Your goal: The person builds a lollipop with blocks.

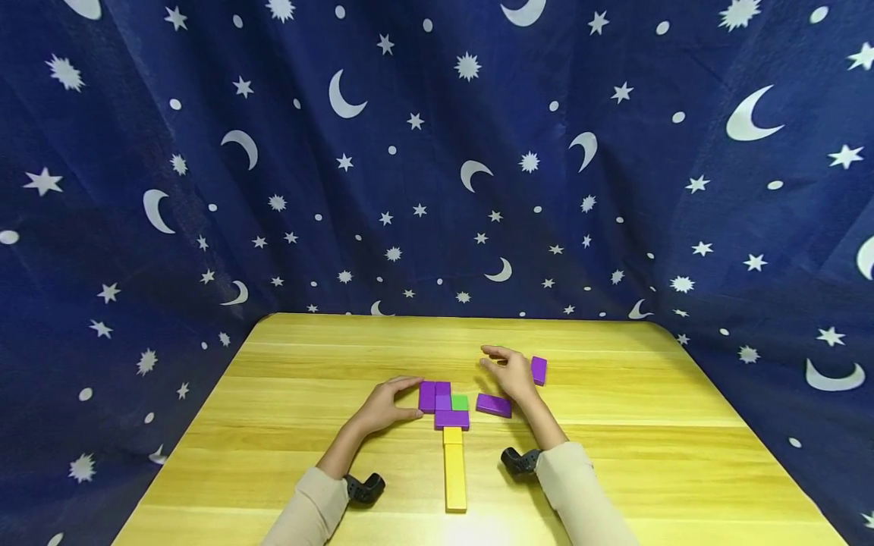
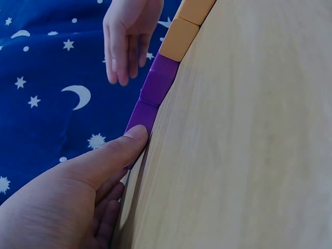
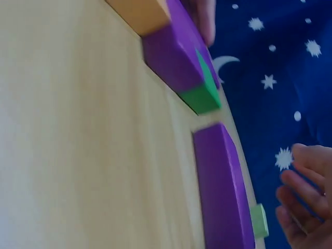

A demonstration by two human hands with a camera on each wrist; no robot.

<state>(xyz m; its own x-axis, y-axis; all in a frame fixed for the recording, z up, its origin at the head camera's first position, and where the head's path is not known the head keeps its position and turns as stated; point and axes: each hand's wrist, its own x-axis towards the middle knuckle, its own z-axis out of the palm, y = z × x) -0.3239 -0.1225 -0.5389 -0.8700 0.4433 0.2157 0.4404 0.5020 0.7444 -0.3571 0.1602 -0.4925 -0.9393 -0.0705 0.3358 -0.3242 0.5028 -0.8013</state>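
Starry blue cloth (image 1: 437, 167) is hanging behind the wooden table (image 1: 328, 349). The right hand (image 1: 514, 374) is hovering with fingers apart, loosely bent and holding nothing; it is standing nearer than the left hand (image 1: 381, 408) to 1 loose purple block (image 1: 493, 405), which is lying on the person's side of these fingers, its long axis running mostly sideways. The left hand is holding the end purple block (image 1: 426, 396) between thumb and fingers.
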